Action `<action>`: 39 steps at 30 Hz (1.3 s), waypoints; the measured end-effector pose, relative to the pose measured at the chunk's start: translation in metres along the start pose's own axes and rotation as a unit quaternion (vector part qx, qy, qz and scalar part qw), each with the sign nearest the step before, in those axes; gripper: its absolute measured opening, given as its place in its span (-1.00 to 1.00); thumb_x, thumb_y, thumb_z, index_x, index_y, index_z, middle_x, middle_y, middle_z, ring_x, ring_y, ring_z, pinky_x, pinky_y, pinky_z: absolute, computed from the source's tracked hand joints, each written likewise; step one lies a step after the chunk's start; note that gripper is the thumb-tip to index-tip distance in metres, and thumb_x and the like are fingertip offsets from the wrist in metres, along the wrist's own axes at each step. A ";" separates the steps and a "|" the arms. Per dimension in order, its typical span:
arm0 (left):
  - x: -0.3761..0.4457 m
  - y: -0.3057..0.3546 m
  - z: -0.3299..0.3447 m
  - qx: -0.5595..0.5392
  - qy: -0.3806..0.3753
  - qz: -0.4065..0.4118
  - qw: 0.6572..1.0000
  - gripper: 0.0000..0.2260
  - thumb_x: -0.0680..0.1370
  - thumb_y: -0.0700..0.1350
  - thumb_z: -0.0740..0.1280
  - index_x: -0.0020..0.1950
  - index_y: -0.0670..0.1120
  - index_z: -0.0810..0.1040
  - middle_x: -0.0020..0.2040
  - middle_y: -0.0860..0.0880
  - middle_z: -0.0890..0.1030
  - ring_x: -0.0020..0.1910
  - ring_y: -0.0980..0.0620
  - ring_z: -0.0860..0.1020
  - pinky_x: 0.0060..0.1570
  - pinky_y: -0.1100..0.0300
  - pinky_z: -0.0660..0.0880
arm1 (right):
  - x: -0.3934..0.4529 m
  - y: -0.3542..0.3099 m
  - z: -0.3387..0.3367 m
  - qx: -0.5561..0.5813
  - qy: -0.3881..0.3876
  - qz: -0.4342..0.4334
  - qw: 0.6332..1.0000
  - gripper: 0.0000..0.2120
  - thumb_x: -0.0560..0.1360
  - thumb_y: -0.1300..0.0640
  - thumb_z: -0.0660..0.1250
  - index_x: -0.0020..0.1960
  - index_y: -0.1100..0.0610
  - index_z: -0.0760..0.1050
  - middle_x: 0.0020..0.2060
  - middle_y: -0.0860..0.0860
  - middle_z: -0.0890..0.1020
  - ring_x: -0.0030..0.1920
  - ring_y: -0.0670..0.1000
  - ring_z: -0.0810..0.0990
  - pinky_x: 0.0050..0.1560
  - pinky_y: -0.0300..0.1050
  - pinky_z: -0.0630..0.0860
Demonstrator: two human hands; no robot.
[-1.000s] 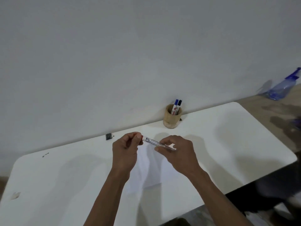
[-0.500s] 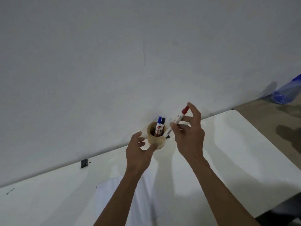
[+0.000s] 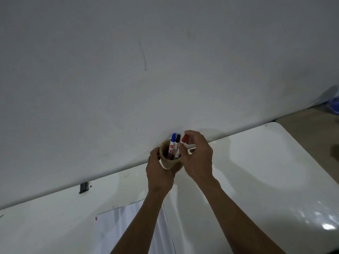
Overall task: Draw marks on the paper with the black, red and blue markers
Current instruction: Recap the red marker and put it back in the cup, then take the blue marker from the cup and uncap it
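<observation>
Head view: the left hand [image 3: 159, 172] is wrapped around the lower part of a small tan cup [image 3: 167, 161], its fingers curled round the cup's left side and the thumb side underneath, so its grip is clenched on the cup. The cup looks tipped a little toward the camera, its open mouth showing; whether its base touches the tabletop [image 3: 256, 171] I cannot tell, because the hand hides it.

Inside the cup stand the blue marker [image 3: 172, 143] and the black marker [image 3: 177, 146], side by side and touching, caps up, both leaning slightly right.

The right hand [image 3: 199, 158] is just to the right of the cup, close against its rim. Its fingertips pinch the red marker [image 3: 185, 138] near the capped end; only the red cap shows above the fingers, beside the black marker's cap. The rest of the red marker's barrel is hidden behind the hand, so I cannot tell whether its lower end is in the cup. That grip is closed on the red marker.

The paper [image 3: 124, 230] lies flat on the white tabletop nearer the camera, below and left of the cup, partly covered by the left forearm. It has a small dark mark at its upper left corner.

A small dark clip-like object [image 3: 84, 187] sits at the tabletop's far edge against the pale wall [image 3: 128, 70], well left of the cup. At the far right edge something blue [image 3: 334, 105] lies on the floor, blurred.
</observation>
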State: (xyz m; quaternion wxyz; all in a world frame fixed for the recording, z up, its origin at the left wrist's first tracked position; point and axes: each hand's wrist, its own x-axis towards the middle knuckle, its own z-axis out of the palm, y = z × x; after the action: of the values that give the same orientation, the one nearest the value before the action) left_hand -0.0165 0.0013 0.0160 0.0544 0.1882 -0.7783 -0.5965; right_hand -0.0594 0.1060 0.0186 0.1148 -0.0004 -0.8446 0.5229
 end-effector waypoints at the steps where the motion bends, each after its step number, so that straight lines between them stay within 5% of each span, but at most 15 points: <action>1: 0.001 -0.002 0.000 0.003 0.006 0.005 1.000 -0.46 0.35 -0.29 0.58 0.21 0.00 0.44 0.06 0.17 0.54 -0.07 0.56 0.51 -0.23 0.58 0.47 | 0.000 0.001 0.002 -0.006 -0.002 0.004 1.000 -0.73 0.48 0.25 0.51 0.14 0.13 0.56 0.01 0.02 0.66 -0.05 -0.05 0.58 -0.14 -0.56 0.45; 6: 0.003 -0.010 0.000 0.043 0.021 0.016 0.999 -0.43 0.33 -0.15 0.61 0.24 0.10 0.45 0.08 0.26 0.54 0.01 0.42 0.53 -0.01 0.47 0.49 | -0.001 0.007 0.010 -0.026 -0.011 0.020 0.999 -0.67 0.47 0.21 0.52 0.20 0.18 0.56 0.12 0.09 0.66 0.01 0.06 0.64 0.05 -0.05 0.64; 12: 0.007 -0.018 0.001 0.034 0.021 0.018 0.999 -0.42 0.33 -0.18 0.61 0.27 -0.05 0.47 0.13 0.14 0.56 0.02 0.32 0.53 0.00 0.56 0.46 | 0.006 -0.003 0.019 -0.116 0.032 -0.069 0.990 -0.67 0.40 0.13 0.58 0.14 0.11 0.64 0.16 0.12 0.61 0.13 0.13 0.60 -0.13 -0.14 0.56; 15: 0.009 -0.022 0.003 0.027 0.028 0.011 0.999 -0.44 0.33 -0.20 0.61 0.26 -0.07 0.48 0.14 0.08 0.59 0.02 0.24 0.54 0.06 0.44 0.50 | 0.010 -0.005 0.025 -0.200 0.049 -0.107 0.973 -0.77 0.35 0.10 0.57 0.00 0.09 0.70 0.11 0.13 0.62 0.07 0.16 0.62 -0.20 -0.03 0.62; 19: 0.011 -0.028 0.003 0.031 0.023 0.015 0.999 -0.44 0.34 -0.23 0.60 0.28 -0.11 0.48 0.16 0.03 0.59 0.06 0.13 0.54 0.07 0.40 0.48 | 0.009 -0.002 0.028 -0.272 0.073 -0.146 0.948 -0.78 0.35 0.06 0.57 -0.03 0.08 0.72 0.09 0.14 0.64 0.10 0.19 0.61 -0.08 0.05 0.54; 23: 0.010 -0.024 0.001 0.022 0.028 0.005 0.999 -0.62 0.46 -0.23 0.45 0.24 -0.13 0.48 0.11 0.00 0.59 0.02 0.11 0.58 -0.07 0.42 0.52 | -0.003 -0.005 0.026 -0.284 0.113 -0.191 0.933 -0.87 0.38 0.06 0.52 -0.10 0.06 0.69 0.00 0.07 0.67 0.08 0.10 0.49 0.00 0.04 0.39; 26: 0.007 -0.016 -0.005 0.029 0.030 0.043 0.998 -0.80 0.64 -0.24 0.18 0.22 -0.21 0.49 -0.01 -0.05 0.59 -0.21 0.23 0.64 -0.30 0.38 0.57 | -0.014 -0.007 0.027 -0.282 0.103 -0.203 0.932 -0.91 0.43 0.02 0.46 -0.12 0.03 0.65 -0.13 -0.02 0.72 0.03 0.10 0.56 0.01 0.03 0.37; 31: 0.005 -0.018 -0.004 0.031 0.032 0.027 0.999 -0.82 0.59 -0.24 0.28 0.18 -0.10 0.50 0.03 -0.03 0.59 -0.16 0.22 0.62 -0.20 0.32 0.57 | -0.017 -0.015 0.019 -0.220 0.049 -0.123 0.967 -0.80 0.40 0.07 0.56 -0.01 0.03 0.65 -0.24 -0.04 0.72 -0.07 0.12 0.63 0.02 -0.07 0.28; 33: 0.006 -0.022 -0.001 0.031 0.025 -0.008 0.999 -0.58 0.43 -0.24 0.51 0.21 0.02 0.49 0.11 0.05 0.61 -0.01 0.20 0.59 -0.01 0.22 0.56 | -0.014 -0.023 0.008 -0.132 0.009 -0.079 0.988 -0.77 0.45 0.12 0.54 0.09 0.08 0.67 -0.12 -0.02 0.74 -0.07 0.05 0.62 0.00 -0.15 0.36; 37: 0.003 -0.018 -0.002 0.017 0.015 -0.022 1.000 -0.40 0.27 -0.16 0.62 0.22 0.12 0.47 0.16 0.15 0.61 0.11 0.22 0.56 0.09 0.14 0.58 | -0.009 -0.040 -0.031 0.018 0.031 0.011 0.999 -0.92 0.50 0.10 0.51 -0.07 0.03 0.62 -0.20 -0.06 0.70 -0.22 -0.15 0.65 -0.17 -0.41 0.48; 39: 0.003 -0.016 -0.003 0.022 0.013 -0.024 0.999 -0.38 0.27 -0.17 0.62 0.22 0.15 0.45 0.16 0.15 0.61 0.07 0.22 0.56 0.06 0.24 0.58 | -0.011 -0.047 -0.050 0.105 0.053 0.069 0.991 -0.88 0.53 0.04 0.49 -0.11 0.05 0.58 -0.25 -0.02 0.73 -0.23 -0.08 0.73 -0.14 -0.26 0.60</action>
State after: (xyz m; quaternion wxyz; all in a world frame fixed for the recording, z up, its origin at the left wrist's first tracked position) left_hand -0.0148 -0.0062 0.0013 0.0462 0.2161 -0.7857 -0.5778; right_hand -0.0330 0.1279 0.0791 0.1224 -0.0743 -0.7756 0.6148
